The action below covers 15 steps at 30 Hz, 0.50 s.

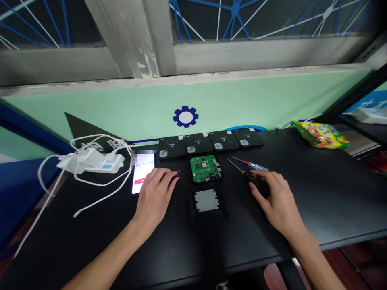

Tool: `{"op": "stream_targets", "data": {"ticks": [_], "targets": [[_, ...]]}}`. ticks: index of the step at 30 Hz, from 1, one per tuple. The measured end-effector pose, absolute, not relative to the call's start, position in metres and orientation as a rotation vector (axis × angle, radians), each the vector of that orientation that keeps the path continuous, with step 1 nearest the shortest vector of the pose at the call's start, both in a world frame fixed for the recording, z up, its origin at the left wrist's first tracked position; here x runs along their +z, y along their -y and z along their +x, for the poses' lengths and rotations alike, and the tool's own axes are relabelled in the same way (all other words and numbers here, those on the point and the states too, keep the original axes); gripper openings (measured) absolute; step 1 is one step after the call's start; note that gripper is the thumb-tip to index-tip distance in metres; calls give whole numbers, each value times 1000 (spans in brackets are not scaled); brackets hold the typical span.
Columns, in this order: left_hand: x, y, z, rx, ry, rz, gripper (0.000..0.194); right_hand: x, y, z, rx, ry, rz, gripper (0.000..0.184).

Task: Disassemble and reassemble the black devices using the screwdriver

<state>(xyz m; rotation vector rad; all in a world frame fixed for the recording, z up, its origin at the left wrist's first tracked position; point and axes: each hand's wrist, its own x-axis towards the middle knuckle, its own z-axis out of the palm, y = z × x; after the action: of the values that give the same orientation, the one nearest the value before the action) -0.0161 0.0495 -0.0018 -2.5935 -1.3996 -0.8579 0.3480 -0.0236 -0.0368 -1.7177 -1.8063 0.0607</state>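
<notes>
A green circuit board (pixel 206 168) sits in a black case in the middle of the black table. In front of it lies a dark cover with a pale square metal plate (pixel 207 200). My left hand (pixel 155 191) rests left of the board, thumb and fingertips closed together at some tiny dark bits with bright glints, too small to name. On the right, my right hand (pixel 273 197) is wrapped round the black handle of a screwdriver (pixel 246 174), its shaft pointing toward the board. Just beyond lies a second screwdriver (pixel 256 166) with a clear handle and red collar.
Several black boxes (pixel 198 143) stand in a row along the wall. A lit phone (pixel 142 171) lies beside my left hand. Farther left are a white power strip (pixel 105 162) and tangled white cables (pixel 105 185). A yellow-green snack bag (pixel 322 135) lies at the back right.
</notes>
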Motion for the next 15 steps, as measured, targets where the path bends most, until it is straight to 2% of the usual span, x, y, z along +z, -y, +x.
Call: {"op": "stream_targets", "data": {"ticks": [15], "targets": [[-11, -54, -16, -868, 1372, -2647, 17, -39, 24, 348, 110, 1751, -1715, 30]]}}
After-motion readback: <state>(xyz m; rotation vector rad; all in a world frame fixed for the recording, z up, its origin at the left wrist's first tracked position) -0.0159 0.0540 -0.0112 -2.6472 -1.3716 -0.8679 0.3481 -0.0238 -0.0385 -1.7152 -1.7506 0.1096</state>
